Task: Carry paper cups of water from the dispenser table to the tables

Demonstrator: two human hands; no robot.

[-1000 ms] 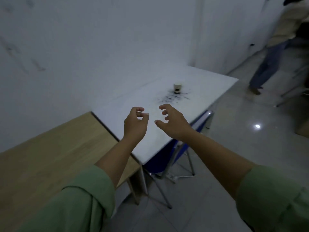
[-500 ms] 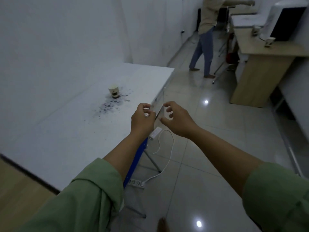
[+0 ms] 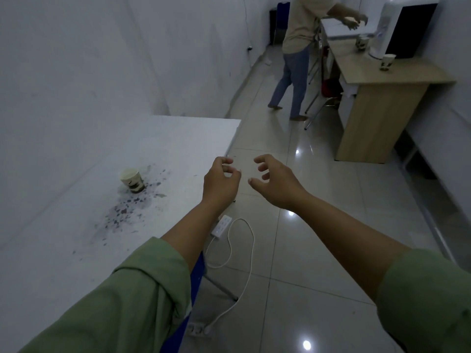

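Head view, single frame, dim room with tiled floor.

Left hand [image 3: 221, 182]: raised in mid-air over the near edge of the white table [image 3: 76, 225], fingers loosely curled, nothing held. Green sleeve pushed up the forearm.

Right hand [image 3: 276, 180]: raised beside the left, apart from it, over the floor; fingers spread and bent, palm empty. Green sleeve likewise.

Near paper cup [image 3: 132, 180]: upright on the white table, left of both hands and well apart from them; contents not discernible. Ringed by dark splatter [image 3: 127, 207] trailing across the tabletop toward the viewer.

Wooden table [image 3: 382, 72]: far right, against the wall. Bearing a white water dispenser [image 3: 390, 24] with a dark panel beside it.

Front paper cup [image 3: 388, 62]: upright on the wooden table, just in front of the dispenser.

Rear paper cup [image 3: 362, 43]: upright, further back on the same surface, left of the dispenser.

Second person [image 3: 298, 54]: standing at the far end of the wooden table, beige top, blue trousers, one arm stretched toward the dispenser.

White power strip [image 3: 221, 226]: lying on the floor below the hands, with a looped white cable [image 3: 242, 250] running back toward another socket block near the table leg.

Blue panel [image 3: 196, 278]: under the white table's edge, partly hidden by the left sleeve.
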